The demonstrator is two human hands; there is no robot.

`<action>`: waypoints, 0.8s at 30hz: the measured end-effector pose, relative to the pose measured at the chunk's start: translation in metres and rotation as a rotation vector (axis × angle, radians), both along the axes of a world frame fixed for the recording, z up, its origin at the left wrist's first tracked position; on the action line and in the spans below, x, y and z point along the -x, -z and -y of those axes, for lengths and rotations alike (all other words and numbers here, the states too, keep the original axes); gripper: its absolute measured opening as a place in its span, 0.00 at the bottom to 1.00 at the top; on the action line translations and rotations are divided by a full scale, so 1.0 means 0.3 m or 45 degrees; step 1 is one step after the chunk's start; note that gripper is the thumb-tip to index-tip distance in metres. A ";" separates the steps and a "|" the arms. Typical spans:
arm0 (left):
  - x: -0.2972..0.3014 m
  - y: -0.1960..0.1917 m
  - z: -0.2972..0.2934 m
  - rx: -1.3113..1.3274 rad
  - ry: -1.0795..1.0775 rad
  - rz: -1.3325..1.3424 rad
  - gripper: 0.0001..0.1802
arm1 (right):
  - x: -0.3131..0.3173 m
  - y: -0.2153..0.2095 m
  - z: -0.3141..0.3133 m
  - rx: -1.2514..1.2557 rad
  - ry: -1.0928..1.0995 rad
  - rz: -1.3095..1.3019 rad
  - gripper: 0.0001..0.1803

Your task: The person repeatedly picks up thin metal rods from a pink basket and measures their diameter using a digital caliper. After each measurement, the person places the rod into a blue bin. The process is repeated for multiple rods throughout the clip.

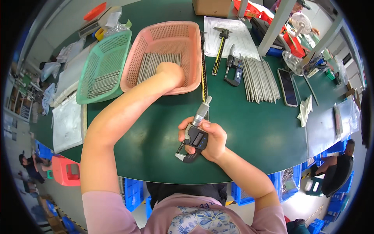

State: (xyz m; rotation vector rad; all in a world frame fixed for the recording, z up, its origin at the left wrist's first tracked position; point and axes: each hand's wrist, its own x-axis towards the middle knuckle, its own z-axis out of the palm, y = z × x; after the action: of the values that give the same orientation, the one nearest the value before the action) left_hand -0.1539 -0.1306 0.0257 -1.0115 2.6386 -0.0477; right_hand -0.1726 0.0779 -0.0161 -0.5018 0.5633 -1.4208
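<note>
The person's right hand point(215, 141) has its fingers curled around a digital micrometer point(198, 139), the thumb pressing near the upper part of the body and other fingertips showing on its left side. The micrometer is tilted: its grey thimble points away from the body, above these fingers, while the U-shaped frame extends to their lower left, over the green table point(156, 160). Farther off and to the left of those fingers, the left hand point(170, 74) is down inside a pink basket point(168, 25); its fingers are hidden beneath the hand, so whether they are spread or pinching something cannot be told. Just left of this hand, thin metal rods point(150, 67) lie side by side in the same basket. Beyond them, well to the left of the left fingers, a green basket point(121, 39) holds a smaller batch of rods point(103, 84). To the right of the left fingers, outside the pink basket, come a caliper point(221, 50), a second micrometer point(234, 75) and a row of grey rods point(260, 80). A phone point(288, 88) lies beyond that row, well apart from the right fingers, to their upper right.
</note>
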 end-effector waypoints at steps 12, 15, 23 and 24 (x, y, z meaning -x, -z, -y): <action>-0.148 -0.059 0.107 -1.139 -0.521 -1.041 0.12 | 0.008 -0.014 0.008 -0.028 0.046 0.014 0.31; -0.247 -0.085 0.027 -1.748 -0.310 -1.824 0.13 | 0.032 -0.022 -0.005 -0.072 0.144 0.008 0.33; -0.443 0.071 -0.332 -1.767 -0.207 -1.955 0.14 | 0.075 -0.069 -0.003 -0.088 0.333 0.092 0.38; -0.445 0.100 -0.341 -1.792 -0.221 -1.934 0.14 | 0.078 -0.066 -0.001 -0.109 0.353 0.037 0.37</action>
State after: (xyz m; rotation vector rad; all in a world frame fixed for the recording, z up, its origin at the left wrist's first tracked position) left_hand -0.0204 -0.0282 -0.0044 -0.6435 2.1533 2.9870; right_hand -0.1959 0.0782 0.0038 -0.3432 0.6869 -1.6562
